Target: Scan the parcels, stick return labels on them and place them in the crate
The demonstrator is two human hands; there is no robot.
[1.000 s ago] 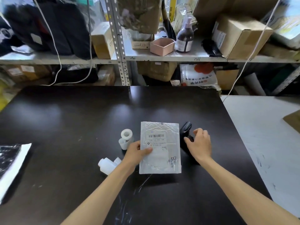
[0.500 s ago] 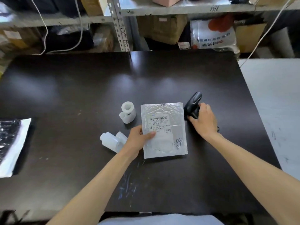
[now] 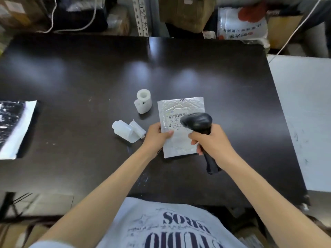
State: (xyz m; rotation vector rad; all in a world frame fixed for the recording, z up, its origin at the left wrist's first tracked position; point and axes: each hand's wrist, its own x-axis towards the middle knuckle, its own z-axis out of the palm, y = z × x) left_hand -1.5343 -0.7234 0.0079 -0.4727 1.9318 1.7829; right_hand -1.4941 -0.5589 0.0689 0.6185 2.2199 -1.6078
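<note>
On the dark counter [image 3: 89,77], slightly right of its middle, the silver-grey parcel [image 3: 180,106] lies face up with its barcode label [image 3: 176,116] showing, in the same spot as half a second ago. The left hand [image 3: 155,136] still grips the parcel's left edge, thumb laid across the top face and fingers curled at the edge; whether that edge is raised off the counter cannot be told. The main change is the black scanner [image 3: 197,121]: earlier it rested on the counter just beside the parcel's right edge with the right hand [image 3: 213,140] on it, and now that hand has it lifted, fingers wrapped round the handle. The scanner's head hangs over the right end of the barcode label and hides part of it. Left of the parcel, the white label roll [image 3: 143,102] stands upright, and nearer the left hand a white plastic holder [image 3: 127,132] lies on its side, both unmoved. A silver bag [image 3: 16,126] sits at the counter's left edge, and a pale table [image 3: 304,113] adjoins the counter on the right. The view has tipped further down, so the person's printed shirt [image 3: 161,224] now fills the lower edge.
</note>
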